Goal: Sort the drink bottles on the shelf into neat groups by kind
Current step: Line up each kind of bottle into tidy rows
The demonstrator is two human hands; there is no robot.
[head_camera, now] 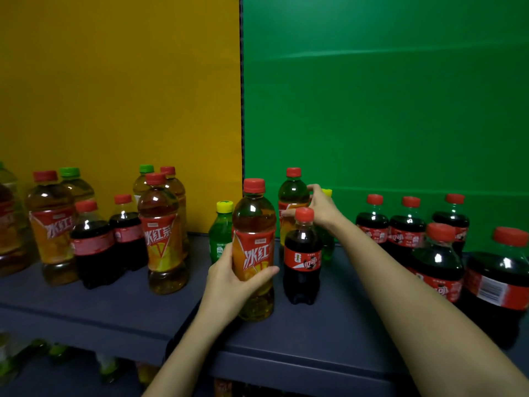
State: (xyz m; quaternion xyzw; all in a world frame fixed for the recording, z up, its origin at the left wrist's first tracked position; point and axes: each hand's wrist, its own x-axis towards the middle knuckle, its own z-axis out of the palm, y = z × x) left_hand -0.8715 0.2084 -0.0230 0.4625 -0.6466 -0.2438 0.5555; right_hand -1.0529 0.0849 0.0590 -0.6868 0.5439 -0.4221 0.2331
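Note:
My left hand [229, 279] grips a red-capped iced tea bottle [253, 224] with an orange-red label, standing at the middle of the dark shelf [120, 305]. My right hand [322, 206] reaches further back and holds a second iced tea bottle [292, 193] by its shoulder. A small cola bottle [303, 262] stands in front of that hand. A green soda bottle with a yellow cap [220, 230] stands behind my left hand; another one [327, 247] is mostly hidden behind my right wrist.
Mixed iced tea, green-capped tea and cola bottles [160, 233] stand at the left against the yellow back panel. Several cola bottles [406, 224] cluster at the right before the green panel. More bottles [57, 353] lie dimly on the shelf below.

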